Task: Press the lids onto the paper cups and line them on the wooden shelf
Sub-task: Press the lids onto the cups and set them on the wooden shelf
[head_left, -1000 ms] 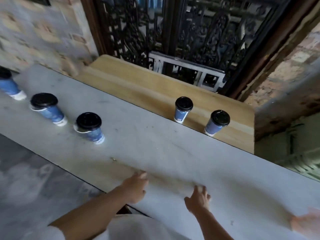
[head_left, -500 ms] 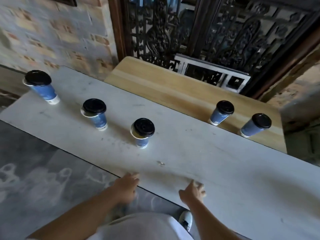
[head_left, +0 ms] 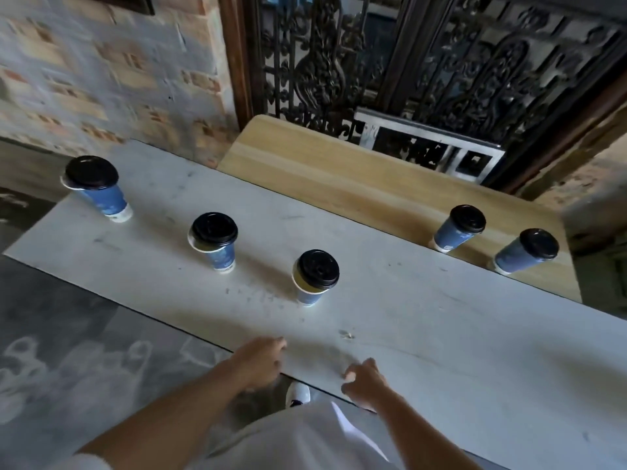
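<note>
On the marble counter (head_left: 441,334), three blue paper cups (head_left: 98,188) (head_left: 214,242) (head_left: 314,278) stand in a slanting row, their black lids askew. Just behind the counter, two capped cups (head_left: 458,228) (head_left: 527,251) stand on the wooden shelf (head_left: 339,178), backed by a brick wall (head_left: 101,79) and an iron grille (head_left: 441,62). At the counter's near edge, the left hand (head_left: 261,362) and right hand (head_left: 364,381) hang loosely curled and empty.

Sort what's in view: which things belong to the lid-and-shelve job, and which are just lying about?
Job: left counter cup, middle counter cup, near counter cup, left shelf cup, right shelf cup, shelf, left hand, right hand.
Lying about: counter, grille, brick wall, shoe.
</note>
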Available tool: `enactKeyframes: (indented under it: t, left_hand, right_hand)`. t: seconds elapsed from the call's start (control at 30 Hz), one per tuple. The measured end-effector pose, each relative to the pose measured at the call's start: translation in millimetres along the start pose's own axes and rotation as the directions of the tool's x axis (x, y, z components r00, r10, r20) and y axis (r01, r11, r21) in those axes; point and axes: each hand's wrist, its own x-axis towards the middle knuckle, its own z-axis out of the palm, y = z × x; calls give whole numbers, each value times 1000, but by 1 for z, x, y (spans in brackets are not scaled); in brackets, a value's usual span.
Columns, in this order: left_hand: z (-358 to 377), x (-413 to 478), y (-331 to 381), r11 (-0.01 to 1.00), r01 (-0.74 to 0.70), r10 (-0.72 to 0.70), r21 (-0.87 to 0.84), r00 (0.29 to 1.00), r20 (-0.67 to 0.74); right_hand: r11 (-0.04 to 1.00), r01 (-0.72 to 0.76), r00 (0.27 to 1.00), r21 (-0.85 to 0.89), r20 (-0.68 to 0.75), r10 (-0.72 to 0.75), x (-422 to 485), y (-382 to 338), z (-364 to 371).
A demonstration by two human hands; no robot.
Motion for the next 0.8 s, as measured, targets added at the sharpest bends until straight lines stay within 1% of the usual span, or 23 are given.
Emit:
enactKeyframes:
  t: [0.07,0.1,0.13,0.23,0.3,0.33,0.37,0.4,0.43,0.47,0.5,0.53,0.57,0.6,0.63,0.67,0.7,0.73,0.77,0.8]
  left_hand:
    - [-4,0,-9,999,32,-33,15,997,65]
    - [-5,-1,-14,998,57,-58,14,996,74]
    - [-5,1,-21,995,95,-95,-6,993,74]
    - [-11,16,-29,971,222,-220,-86,975,42]
    - [-23,29,-21,937,282,-290,-206,957,-12]
    - [-29,34,-14,903,300,-316,-307,949,-3]
    - [-33,38,-5,852,289,-314,-437,949,14]
    - [-38,43,4,779,260,-305,-571,952,18]
    - [-43,49,12,708,197,-281,-678,960,-15]
    - [-49,57,17,659,101,-245,-745,966,-86]
    - [-53,67,19,639,-13,-207,-769,960,-188]
    - [-56,77,17,649,-103,-174,-754,944,-279]
    - [-56,85,14,653,-149,-155,-743,934,-323]
    - [-53,91,11,636,-170,-114,-753,944,-310]
    - [-51,95,10,643,-207,-67,-738,944,-323]
    - [-53,97,12,669,-238,-37,-704,935,-352]
    - [-60,94,18,683,-256,-27,-684,927,-374]
    - [-66,91,26,692,-277,-8,-667,920,-391]
    - [-71,92,32,679,-301,11,-669,916,-401]
    - [-74,91,35,689,-308,9,-656,909,-417]
  right_hand:
    - [999,-34,999,38,-4,35,18,-4,-20]
    - [997,-47,999,64,3,47,28,-7,-25]
    - [997,-51,999,56,12,50,39,-9,-28]
    - [1000,-17,998,11,-55,18,69,-20,-38]
    - [999,-16,999,50,-28,18,69,-29,-46]
    - [999,-24,1000,44,5,24,62,-34,-52]
    - [999,-27,999,41,38,25,54,-36,-57]
    - [996,-41,997,84,68,35,45,-38,-62]
    - [980,-48,994,194,101,29,39,-39,-69]
    - [942,-49,995,333,94,18,42,-40,-77]
    - [886,-9,999,464,34,-7,49,-43,-90]
    - [815,50,998,578,-64,-15,55,-46,-102]
    - [766,130,982,629,-189,-11,57,-50,-110]
    - [756,205,955,622,-297,-14,53,-56,-118]
    - [747,273,930,606,-366,-43,44,-63,-126]
    - [757,352,902,551,-415,-118,38,-71,-131]
    - [765,433,878,477,-415,-238,30,-80,-136]
    - [772,493,859,401,-367,-357,23,-93,-141]
    - [782,528,845,330,-297,-445,17,-105,-141]
    - [791,536,843,293,-230,-486,15,-116,-139]
